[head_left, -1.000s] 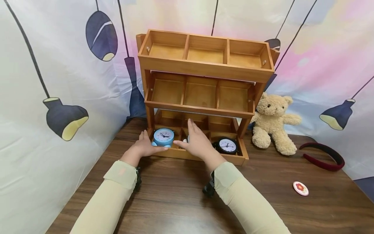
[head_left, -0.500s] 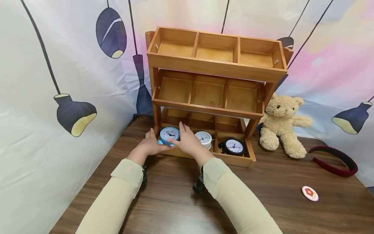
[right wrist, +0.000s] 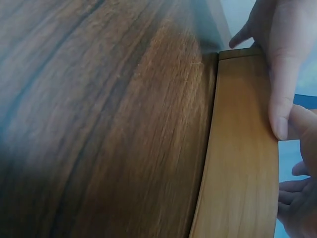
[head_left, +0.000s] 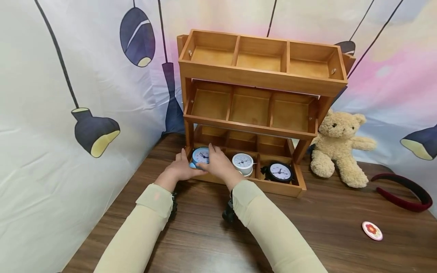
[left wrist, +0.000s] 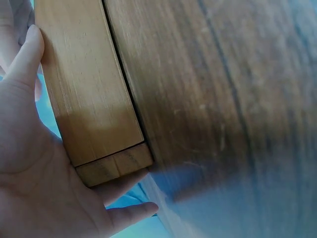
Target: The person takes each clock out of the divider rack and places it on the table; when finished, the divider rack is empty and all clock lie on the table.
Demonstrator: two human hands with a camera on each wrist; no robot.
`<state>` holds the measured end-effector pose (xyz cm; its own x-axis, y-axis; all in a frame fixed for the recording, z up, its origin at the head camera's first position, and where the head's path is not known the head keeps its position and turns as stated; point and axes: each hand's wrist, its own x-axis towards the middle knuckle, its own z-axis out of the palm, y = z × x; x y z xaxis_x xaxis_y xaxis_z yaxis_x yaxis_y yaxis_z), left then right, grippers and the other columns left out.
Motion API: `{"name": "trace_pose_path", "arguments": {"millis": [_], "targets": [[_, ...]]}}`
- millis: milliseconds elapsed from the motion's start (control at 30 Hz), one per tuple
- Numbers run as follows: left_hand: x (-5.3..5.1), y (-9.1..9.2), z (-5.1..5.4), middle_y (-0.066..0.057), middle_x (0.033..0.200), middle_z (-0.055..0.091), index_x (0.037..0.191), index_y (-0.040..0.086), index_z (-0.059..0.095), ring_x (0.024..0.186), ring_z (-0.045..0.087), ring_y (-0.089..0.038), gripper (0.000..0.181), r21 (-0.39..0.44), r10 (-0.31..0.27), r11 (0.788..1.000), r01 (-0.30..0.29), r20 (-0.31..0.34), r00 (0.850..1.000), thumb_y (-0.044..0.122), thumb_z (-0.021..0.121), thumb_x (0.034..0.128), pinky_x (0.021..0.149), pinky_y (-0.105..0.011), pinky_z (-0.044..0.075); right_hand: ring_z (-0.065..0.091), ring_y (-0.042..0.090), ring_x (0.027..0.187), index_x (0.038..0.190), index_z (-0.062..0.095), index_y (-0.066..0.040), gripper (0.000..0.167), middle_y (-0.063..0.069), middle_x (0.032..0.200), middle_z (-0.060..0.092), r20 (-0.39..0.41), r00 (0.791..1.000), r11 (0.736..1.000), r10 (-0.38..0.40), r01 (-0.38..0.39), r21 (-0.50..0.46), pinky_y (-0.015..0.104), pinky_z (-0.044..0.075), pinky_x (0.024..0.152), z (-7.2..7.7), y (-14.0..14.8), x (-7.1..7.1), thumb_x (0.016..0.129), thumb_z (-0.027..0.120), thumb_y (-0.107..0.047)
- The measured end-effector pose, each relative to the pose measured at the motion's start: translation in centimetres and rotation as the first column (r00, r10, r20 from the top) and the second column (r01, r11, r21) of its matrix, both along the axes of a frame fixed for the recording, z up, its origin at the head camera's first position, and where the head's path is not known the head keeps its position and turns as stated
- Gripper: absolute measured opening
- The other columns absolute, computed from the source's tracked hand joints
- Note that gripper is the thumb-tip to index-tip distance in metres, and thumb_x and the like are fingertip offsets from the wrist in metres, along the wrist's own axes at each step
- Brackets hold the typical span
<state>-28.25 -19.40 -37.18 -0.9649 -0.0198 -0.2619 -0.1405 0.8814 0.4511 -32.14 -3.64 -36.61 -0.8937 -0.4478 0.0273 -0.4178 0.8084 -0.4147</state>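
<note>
A light-blue alarm clock sits in the left compartment of the bottom tier of a wooden shelf. My left hand rests around the tier's front left corner, its thumb along the front edge and its straight fingers by the outer side. The right hand holds the blue clock at its right side, thumb in front and fingers behind; it covers part of the dial. In the left wrist view, the left hand touches the corner of the wooden front board. The right wrist view catches the right hand.
A white alarm clock stands in the middle compartment, and a black one in the right. Two tiers with dividers rise above. To the right are a teddy bear, a dark red headband and a round flower badge on the wooden table.
The right hand has moved left from in front of the white clock to the blue clock, uncovering the white one. My left hand stays at the corner; the head view has shifted left.
</note>
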Motion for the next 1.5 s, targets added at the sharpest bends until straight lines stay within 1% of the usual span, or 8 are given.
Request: {"name": "trace_pose_path", "arguments": {"millis": [133, 233, 533, 767, 933, 1200, 1367, 1500], "targets": [[-0.2, 0.0, -0.3, -0.030, 0.161, -0.002, 0.153, -0.005, -0.017, 0.140, 0.024, -0.054, 0.126, 0.002, -0.003, 1.000, 0.003, -0.003, 1.000, 0.069, 0.060, 0.0853, 0.108, -0.060, 0.032, 0.041, 0.037, 0.137, 0.155, 0.022, 0.003, 0.096, 0.023, 0.155, 0.032, -0.018, 1.000, 1.000, -0.012, 0.013, 0.024, 0.044, 0.041, 0.107, -0.2, -0.6, -0.1, 0.091, 0.067, -0.052], [-0.2, 0.1, -0.3, -0.031, 0.160, -0.001, 0.153, -0.005, -0.015, 0.140, 0.024, -0.055, 0.122, -0.003, -0.005, 1.000, 0.005, -0.015, 1.000, 0.065, 0.061, 0.0876, 0.107, -0.061, 0.033, 0.043, 0.038, 0.135, 0.154, 0.025, 0.004, 0.097, 0.023, 0.153, 0.035, -0.033, 0.999, 0.998, -0.036, 0.038, 0.043, 0.044, 0.041, 0.107, -0.2, -0.9, -0.2, 0.089, 0.068, -0.054], [0.0, 0.4, -0.2, -0.030, 0.161, 0.002, 0.154, -0.004, -0.013, 0.140, 0.028, -0.050, 0.123, -0.012, 0.012, 1.000, -0.013, -0.035, 0.999, 0.065, 0.062, 0.0860, 0.106, -0.060, 0.035, 0.041, 0.037, 0.136, 0.152, 0.028, 0.006, 0.099, 0.024, 0.149, 0.038, 0.000, 0.992, 0.986, -0.124, 0.123, 0.109, 0.042, 0.038, 0.110, 0.2, -1.5, -0.4, 0.087, 0.069, -0.057], [0.0, 0.7, 0.1, -0.028, 0.161, 0.006, 0.156, -0.002, -0.011, 0.139, 0.032, -0.050, 0.123, -0.023, 0.031, 0.999, -0.032, -0.046, 0.998, 0.067, 0.063, 0.0843, 0.106, -0.061, 0.034, 0.037, 0.036, 0.138, 0.154, 0.025, 0.004, 0.093, 0.023, 0.152, 0.034, 0.005, 0.985, 0.972, -0.174, 0.171, 0.161, 0.041, 0.034, 0.112, 0.2, -1.9, -0.6, 0.092, 0.064, -0.054], [0.2, 0.8, 0.4, -0.029, 0.161, 0.007, 0.156, -0.003, -0.009, 0.139, 0.031, -0.051, 0.123, -0.025, 0.035, 0.999, -0.036, -0.048, 0.998, 0.067, 0.063, 0.0843, 0.106, -0.062, 0.033, 0.039, 0.038, 0.137, 0.157, 0.022, 0.000, 0.096, 0.023, 0.152, 0.034, -0.004, 0.984, 0.972, -0.178, 0.176, 0.155, 0.043, 0.034, 0.112, 0.1, -1.9, -0.8, 0.091, 0.066, -0.055], [0.2, 0.6, 0.2, -0.029, 0.161, 0.007, 0.156, -0.002, -0.009, 0.140, 0.029, -0.050, 0.123, -0.029, 0.044, 0.999, -0.045, -0.046, 0.998, 0.066, 0.063, 0.0847, 0.107, -0.062, 0.032, 0.044, 0.039, 0.132, 0.156, 0.027, -0.004, 0.087, 0.025, 0.150, 0.035, -0.012, 0.989, 0.978, -0.146, 0.146, 0.151, 0.044, 0.037, 0.110, -0.1, -2.1, -0.7, 0.093, 0.064, -0.051], [0.2, 0.5, 0.0, -0.028, 0.162, 0.006, 0.156, -0.002, -0.010, 0.140, 0.028, -0.050, 0.122, -0.038, 0.043, 0.998, -0.045, -0.035, 0.998, 0.066, 0.062, 0.0854, 0.107, -0.062, 0.032, 0.044, 0.040, 0.132, 0.157, 0.029, -0.010, 0.082, 0.025, 0.150, 0.034, -0.007, 0.991, 0.983, -0.137, 0.137, 0.122, 0.046, 0.038, 0.109, -0.4, -2.3, -0.7, 0.094, 0.064, -0.050], [0.2, 0.3, -0.2, -0.028, 0.162, 0.004, 0.156, -0.001, -0.012, 0.141, 0.026, -0.051, 0.123, -0.036, 0.044, 0.998, -0.045, -0.027, 0.999, 0.067, 0.062, 0.0854, 0.107, -0.063, 0.031, 0.044, 0.040, 0.131, 0.157, 0.030, -0.012, 0.081, 0.024, 0.149, 0.034, -0.009, 0.991, 0.986, -0.135, 0.135, 0.094, 0.047, 0.039, 0.108, -0.5, -2.4, -0.7, 0.094, 0.064, -0.050]]}}
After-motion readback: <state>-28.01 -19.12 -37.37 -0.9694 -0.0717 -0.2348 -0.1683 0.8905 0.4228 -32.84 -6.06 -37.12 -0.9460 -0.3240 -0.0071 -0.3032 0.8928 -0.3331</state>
